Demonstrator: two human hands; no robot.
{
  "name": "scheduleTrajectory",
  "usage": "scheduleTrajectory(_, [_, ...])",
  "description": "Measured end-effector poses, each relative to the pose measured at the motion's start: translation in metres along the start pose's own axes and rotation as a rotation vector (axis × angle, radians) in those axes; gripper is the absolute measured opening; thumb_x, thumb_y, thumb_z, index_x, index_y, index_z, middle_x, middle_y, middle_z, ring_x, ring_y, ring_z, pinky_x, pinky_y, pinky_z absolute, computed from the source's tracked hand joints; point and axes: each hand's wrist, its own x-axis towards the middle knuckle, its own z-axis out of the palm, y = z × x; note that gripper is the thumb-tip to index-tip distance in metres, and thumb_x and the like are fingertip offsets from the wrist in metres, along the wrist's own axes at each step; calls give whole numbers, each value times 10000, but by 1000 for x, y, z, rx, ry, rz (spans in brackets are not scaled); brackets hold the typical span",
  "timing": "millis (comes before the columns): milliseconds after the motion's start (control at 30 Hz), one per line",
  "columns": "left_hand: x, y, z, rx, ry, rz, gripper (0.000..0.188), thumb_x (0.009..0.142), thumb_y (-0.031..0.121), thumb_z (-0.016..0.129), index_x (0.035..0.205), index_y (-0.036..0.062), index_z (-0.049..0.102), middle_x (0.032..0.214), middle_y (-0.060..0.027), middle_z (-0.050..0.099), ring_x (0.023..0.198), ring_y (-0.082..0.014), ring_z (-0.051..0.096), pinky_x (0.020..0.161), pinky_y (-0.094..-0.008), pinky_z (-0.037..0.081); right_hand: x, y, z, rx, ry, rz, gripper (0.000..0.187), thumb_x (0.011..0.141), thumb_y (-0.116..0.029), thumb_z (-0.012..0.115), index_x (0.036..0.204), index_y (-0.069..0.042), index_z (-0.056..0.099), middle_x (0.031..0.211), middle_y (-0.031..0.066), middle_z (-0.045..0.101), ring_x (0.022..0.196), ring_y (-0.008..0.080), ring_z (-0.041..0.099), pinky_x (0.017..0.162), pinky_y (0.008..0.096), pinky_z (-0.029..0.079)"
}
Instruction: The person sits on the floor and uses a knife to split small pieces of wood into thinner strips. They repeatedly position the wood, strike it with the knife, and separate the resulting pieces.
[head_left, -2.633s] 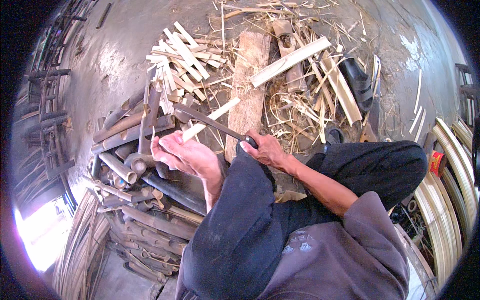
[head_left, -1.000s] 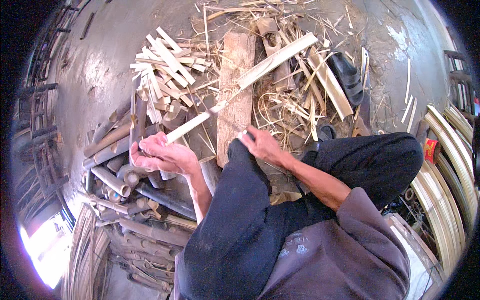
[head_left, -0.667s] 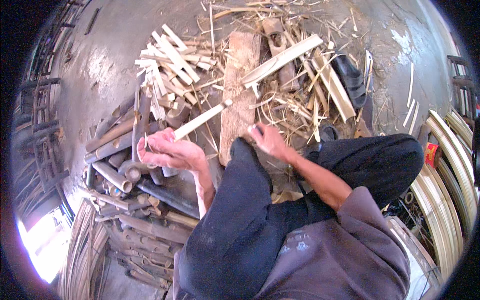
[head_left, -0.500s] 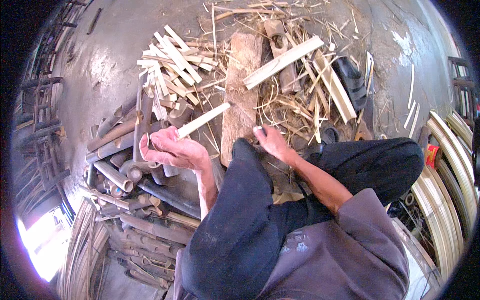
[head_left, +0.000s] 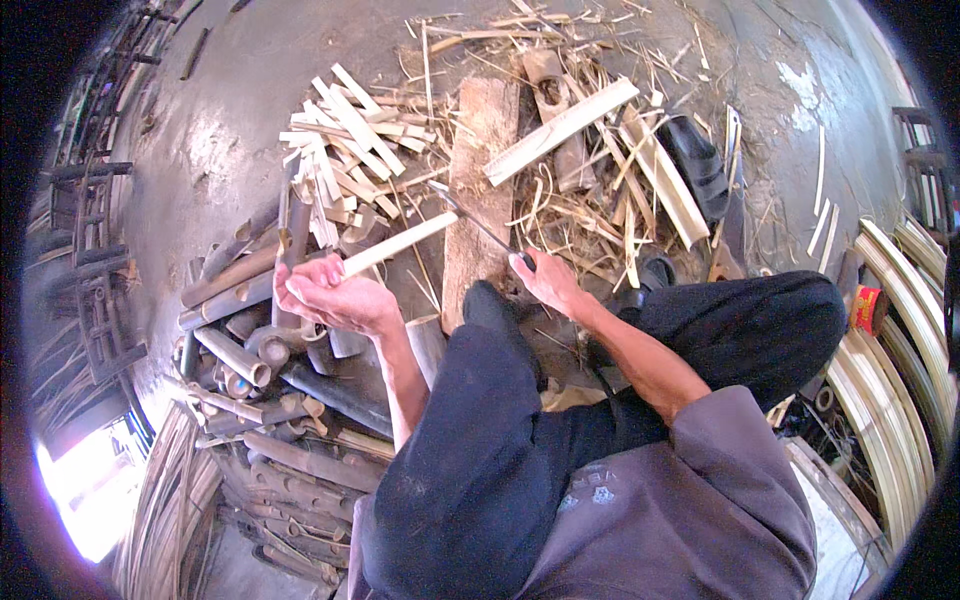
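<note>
My left hand (head_left: 338,291) is closed round one end of a pale bamboo strip (head_left: 402,244). The strip slants up to the right, and its far end lies over the left edge of a rough wooden board (head_left: 470,150). My right hand (head_left: 552,282) grips the dark handle of a knife (head_left: 487,231). The narrow blade points up and left across the board, meeting or passing close by the strip's far end. My foot (head_left: 490,308) rests on the near end of the board.
A heap of cut bamboo strips (head_left: 352,130) lies far left. Several bamboo tubes (head_left: 232,355) are stacked at the left. Split bamboo pieces (head_left: 560,130), shavings and a dark shoe (head_left: 695,165) lie right of the board. Long bent bamboo slats (head_left: 880,420) stand at the right edge.
The knife blade, blurred before, now shows plainly across the board at the strip's end. My left hand and the strip have shifted slightly left and down.
</note>
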Motion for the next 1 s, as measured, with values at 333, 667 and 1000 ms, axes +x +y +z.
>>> scheduleTrajectory(333, [-30, 20, -49, -429, -4, -818, 600, 943, 521, 469, 1255, 12, 525, 803, -62, 572, 778, -159, 563, 804, -324, 483, -3, -19, -23, 232, -259, 189, 555, 943, -567, 465, 973, -35, 624, 630, 87, 572, 554, 187, 547, 553, 354, 441])
scheduleTrajectory(667, [-28, -50, -46, 77, -429, -780, 318, 998, 223, 503, 1245, 25, 529, 719, -37, 604, 567, -83, 523, 565, -222, 458, 18, -72, -82, 321, -94, 90, 591, 904, -573, 521, 975, 5, 623, 691, 142, 622, 637, 252, 621, 617, 402, 472])
scheduleTrajectory(1000, [-29, -55, -27, 223, -606, -365, 412, 1013, 174, 454, 1360, -15, 339, 1211, -219, 587, 1161, -268, 561, 1017, -350, 423, -15, -187, -160, 440, 3, -253, 541, 891, -154, 582, 1380, -20, 394, 761, 9, 559, 597, 69, 518, 537, 234, 430])
